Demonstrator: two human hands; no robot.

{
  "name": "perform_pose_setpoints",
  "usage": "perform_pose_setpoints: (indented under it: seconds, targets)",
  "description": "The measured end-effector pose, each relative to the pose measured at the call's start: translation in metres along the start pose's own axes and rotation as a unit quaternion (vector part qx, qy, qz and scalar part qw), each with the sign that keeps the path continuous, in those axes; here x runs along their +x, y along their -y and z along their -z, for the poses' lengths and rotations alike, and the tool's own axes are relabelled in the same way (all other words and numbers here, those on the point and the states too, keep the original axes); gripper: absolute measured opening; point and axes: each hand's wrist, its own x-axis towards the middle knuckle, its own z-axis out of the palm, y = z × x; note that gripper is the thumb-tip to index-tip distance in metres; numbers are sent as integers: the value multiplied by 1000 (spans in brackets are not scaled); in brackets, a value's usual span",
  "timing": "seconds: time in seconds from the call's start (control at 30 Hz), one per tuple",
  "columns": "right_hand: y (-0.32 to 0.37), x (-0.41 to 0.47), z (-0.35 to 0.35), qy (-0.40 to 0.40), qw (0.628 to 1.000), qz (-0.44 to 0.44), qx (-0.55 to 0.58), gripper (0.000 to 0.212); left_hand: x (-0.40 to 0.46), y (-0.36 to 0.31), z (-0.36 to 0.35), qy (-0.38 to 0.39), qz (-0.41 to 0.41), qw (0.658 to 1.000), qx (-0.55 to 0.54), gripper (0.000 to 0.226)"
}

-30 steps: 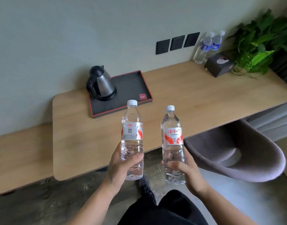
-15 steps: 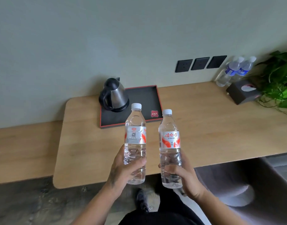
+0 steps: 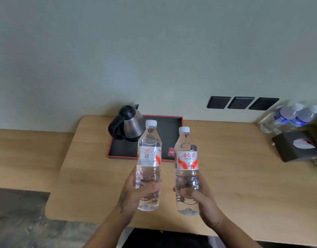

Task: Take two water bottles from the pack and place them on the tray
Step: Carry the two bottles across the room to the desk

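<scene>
Clear plastic catches the light as a person carries two sealed water bottles, one in each hand, above a pale wooden desk (image 3: 225, 176). Left hand (image 3: 136, 192) is wrapped around the lower body of the left bottle (image 3: 149, 163), fingers curled across its front below the label; right hand (image 3: 198, 197) is closed in the same way around the base half of the right bottle (image 3: 187, 169). Both bottles stand upright with white caps on top and sit close together but apart, a hold that appears chosen so each can be set straight down on its base. Neither rests on anything yet: they hang in the air over the near part of the desk, in front of the black tray (image 3: 172, 129) with its red rim, which lies against the wall. An electric kettle (image 3: 129, 126) occupies the tray's left end, so the bare right portion looks like the natural landing place, and the bottles would likely need to go down clear of a small red tag (image 3: 171, 152) near the front edge. Farther right, well apart from the tray, stand two blue-labelled bottles (image 3: 293, 117) beside a dark tissue box (image 3: 295, 147), under three black wall sockets (image 3: 241, 102). The pack itself is out of view; by this reading the picking is done and the placing remains.
</scene>
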Motion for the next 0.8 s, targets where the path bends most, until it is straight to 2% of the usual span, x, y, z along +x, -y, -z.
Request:
perform_pose_setpoints:
  seconds: [0.1, 0.17, 0.4, 0.67, 0.8]
  targets:
    - [13, 15, 12, 24, 999, -16, -15, 48, 14, -8, -7, -12, -7, 1000, 2, 54]
    - [20, 25, 18, 32, 998, -28, -46, 50, 23, -13, -9, -18, -10, 1000, 9, 50]
    - [45, 79, 26, 77, 993, -22, -87, 64, 71, -47, 1, 22, -36, 998, 52, 63]
    - [92, 165, 27, 49, 977, 51, -202, 64, 153, -113, 5, 54, -88, 983, 149, 87]
    - [116, 210, 36, 34, 963, 79, -254, 68, 202, -137, 4, 43, -113, 975, 185, 73]
